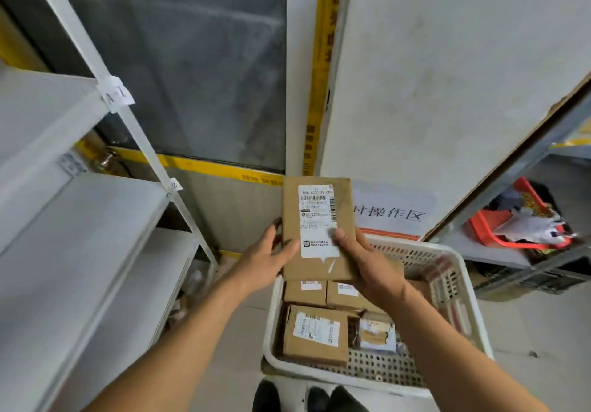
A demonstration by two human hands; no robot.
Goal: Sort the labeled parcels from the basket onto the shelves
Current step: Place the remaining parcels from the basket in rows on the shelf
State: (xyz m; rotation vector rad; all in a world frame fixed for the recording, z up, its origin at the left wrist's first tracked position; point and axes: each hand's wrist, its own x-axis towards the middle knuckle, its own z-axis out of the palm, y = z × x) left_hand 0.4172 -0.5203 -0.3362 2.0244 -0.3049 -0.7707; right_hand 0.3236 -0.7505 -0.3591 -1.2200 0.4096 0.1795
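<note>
Both your hands, left hand and right hand, grip the parcel, its long axis pointing away from you. The shelves lie to your left hand's side, so that hand is nearer.

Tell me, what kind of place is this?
Probably a parcel sorting or pickup room. Both hands hold a brown parcel bearing a barcoded shipping label, more labeled parcels fill the white basket below, and tagged white shelves stand at the left.
</note>
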